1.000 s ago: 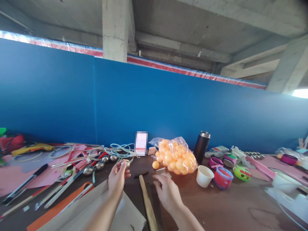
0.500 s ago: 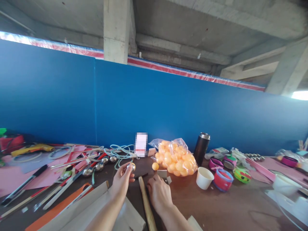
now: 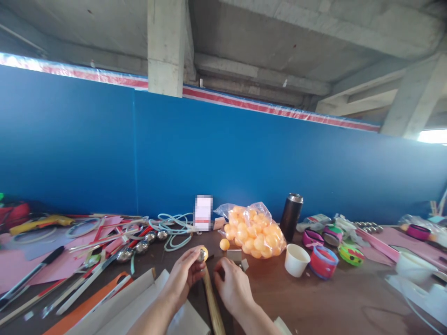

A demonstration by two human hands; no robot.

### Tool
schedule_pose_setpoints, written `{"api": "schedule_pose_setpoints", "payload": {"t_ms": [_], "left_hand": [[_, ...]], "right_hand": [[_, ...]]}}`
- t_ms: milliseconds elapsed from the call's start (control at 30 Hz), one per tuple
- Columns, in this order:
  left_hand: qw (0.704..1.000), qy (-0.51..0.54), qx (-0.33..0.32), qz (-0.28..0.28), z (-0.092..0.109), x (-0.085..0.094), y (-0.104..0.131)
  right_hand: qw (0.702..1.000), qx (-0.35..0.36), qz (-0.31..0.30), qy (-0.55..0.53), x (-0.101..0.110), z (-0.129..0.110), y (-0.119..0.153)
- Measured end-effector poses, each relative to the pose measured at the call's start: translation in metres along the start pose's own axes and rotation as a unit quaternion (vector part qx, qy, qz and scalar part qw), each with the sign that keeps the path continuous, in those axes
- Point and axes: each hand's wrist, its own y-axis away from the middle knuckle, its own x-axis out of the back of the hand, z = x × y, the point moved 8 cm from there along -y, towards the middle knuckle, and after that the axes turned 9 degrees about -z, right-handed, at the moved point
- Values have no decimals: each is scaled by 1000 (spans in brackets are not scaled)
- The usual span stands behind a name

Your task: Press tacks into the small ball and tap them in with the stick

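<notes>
Over on the far left, well beyond the left hand, lay a yellow tool (image 3: 44,222), with a black marker (image 3: 49,260) on this side of it. Closer in, an orange piece (image 3: 101,293) rested left of the left forearm, and shiny balls (image 3: 141,247) sat beyond it. Pale blue tubing (image 3: 169,219) looped just past the left hand (image 3: 183,278), and there was the action: its thumb and fingers pinched a silver ball (image 3: 201,255), with yellow showing at its edge! A wooden handle (image 3: 213,304) ran between the two hands, its far end just below that ball. Beyond the gap, one loose orange ball (image 3: 224,244) sat on the brown table (image 3: 275,293). Then came the right hand (image 3: 233,284), fingers curled in; whether they gripped anything, you couldn't tell. Past it bulged a clear bag of orange balls (image 3: 256,235). Farther right of that hand stood a dark bottle (image 3: 291,217), a white cup (image 3: 296,261) and a blue-and-red band (image 3: 323,263).
</notes>
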Motion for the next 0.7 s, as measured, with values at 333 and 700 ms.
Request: {"api": "schedule_pose_setpoints", "payload": {"t_ms": [333,700], "left_hand": [[996,16,62,-69,-7,-21,10],[994,25,64,-79,-10,-26,11]], "right_hand": [[935,3,-22,-353,1,-6,0],[940,36,6,-338,16,-22,6]]}}
